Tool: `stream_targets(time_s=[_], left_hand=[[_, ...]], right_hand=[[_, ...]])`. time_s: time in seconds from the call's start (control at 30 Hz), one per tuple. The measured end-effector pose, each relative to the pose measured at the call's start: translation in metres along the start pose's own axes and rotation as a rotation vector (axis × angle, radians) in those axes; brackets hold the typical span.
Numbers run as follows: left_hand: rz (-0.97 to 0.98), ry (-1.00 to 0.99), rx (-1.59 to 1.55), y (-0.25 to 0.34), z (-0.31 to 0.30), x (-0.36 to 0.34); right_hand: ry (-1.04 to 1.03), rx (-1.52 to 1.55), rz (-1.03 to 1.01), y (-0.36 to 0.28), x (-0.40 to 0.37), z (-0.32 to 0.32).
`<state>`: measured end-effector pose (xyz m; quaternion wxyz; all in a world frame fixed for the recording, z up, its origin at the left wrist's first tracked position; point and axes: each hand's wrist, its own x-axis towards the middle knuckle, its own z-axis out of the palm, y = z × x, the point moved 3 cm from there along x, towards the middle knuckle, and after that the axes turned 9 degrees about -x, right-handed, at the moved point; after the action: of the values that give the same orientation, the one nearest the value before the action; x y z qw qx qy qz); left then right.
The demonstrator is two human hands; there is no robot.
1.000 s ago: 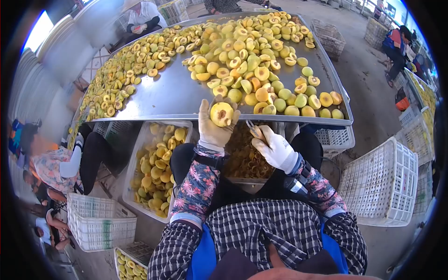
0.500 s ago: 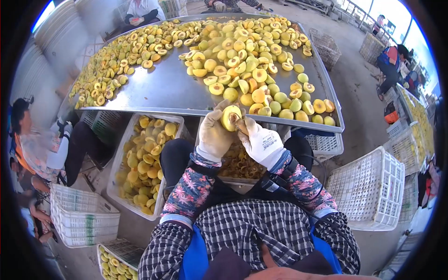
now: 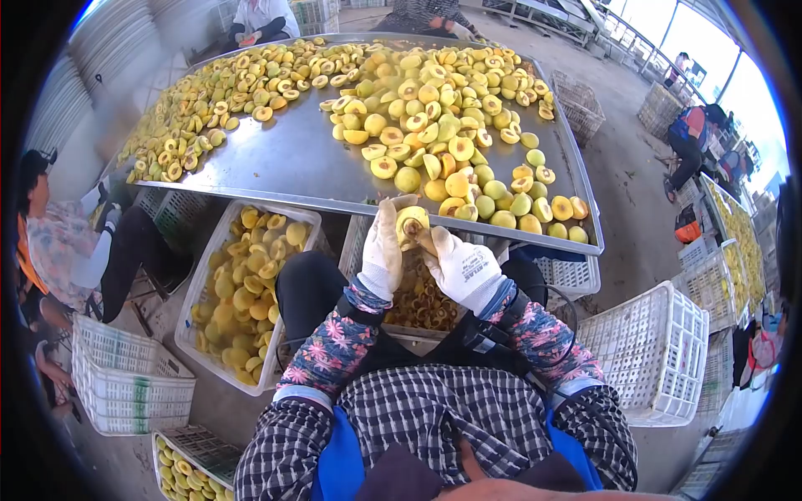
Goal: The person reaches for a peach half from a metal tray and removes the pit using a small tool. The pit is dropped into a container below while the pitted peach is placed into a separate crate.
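Note:
Just off the near edge of the metal tray, my left hand, in a pale glove, is closed around a yellow peach half. Its cut face is turned up toward me. My right hand, gloved in white, is closed with its stained fingertips against the brown centre of that half. Whatever those fingers pinch is too small and covered to make out. Below both hands sits a crate of brown pits and scraps. Many peach halves lie heaped on the tray beyond.
Left of my legs stands a white bin of peach halves. White crates stand further left, with another crate on the right. A person sits at left; other people sit behind the tray and at far right.
The left hand has turned, with its fingers now pointing more upward, and the peach half has tilted. My right fingertips stay at its centre. The whole view has shifted slightly.

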<state>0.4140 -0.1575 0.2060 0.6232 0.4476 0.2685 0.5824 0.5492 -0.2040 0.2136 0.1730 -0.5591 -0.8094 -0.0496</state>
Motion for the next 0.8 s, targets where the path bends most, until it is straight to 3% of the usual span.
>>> stream_targets(time_s=[0.07,0.23,0.3,0.37,0.43,0.47,0.5,0.57,0.6,0.73,0.8], left_hand=[[-0.011,0.084,0.025,0.002,0.002,-0.001],[-0.148,0.075,0.115,-0.008,-0.014,0.009],[-0.185,-0.140,0.293,-0.017,-0.025,0.017],[-0.284,-0.156,0.205,-0.024,-0.028,0.018],[0.249,-0.142,0.366,-0.005,-0.014,0.012],[0.443,-0.131,0.379,0.003,-0.001,0.007],[0.492,-0.060,0.264,-0.011,0.000,0.006],[0.231,0.109,-0.056,-0.012,0.008,0.005],[0.228,0.110,-0.051,-0.005,0.006,0.005],[-0.172,-0.035,0.069,-0.001,-0.005,0.015],[-0.334,-0.104,0.107,-0.006,-0.006,0.017]], right_hand=[[-0.011,-0.047,-0.021,0.000,-0.002,0.003],[-0.092,-0.127,-0.066,0.005,-0.008,0.010],[-0.104,0.064,-0.085,0.008,-0.008,0.015],[-0.038,0.241,-0.114,0.006,-0.007,0.008],[-0.040,0.514,0.064,0.010,-0.001,0.006],[0.004,0.621,0.054,0.006,0.001,0.003],[0.013,0.627,0.055,0.003,0.000,0.006],[-0.030,0.692,0.064,-0.003,-0.002,0.014],[-0.046,0.650,0.050,-0.003,-0.003,0.014],[-0.160,0.566,-0.078,0.010,-0.010,0.021],[-0.261,0.596,-0.028,0.012,-0.009,0.013]])
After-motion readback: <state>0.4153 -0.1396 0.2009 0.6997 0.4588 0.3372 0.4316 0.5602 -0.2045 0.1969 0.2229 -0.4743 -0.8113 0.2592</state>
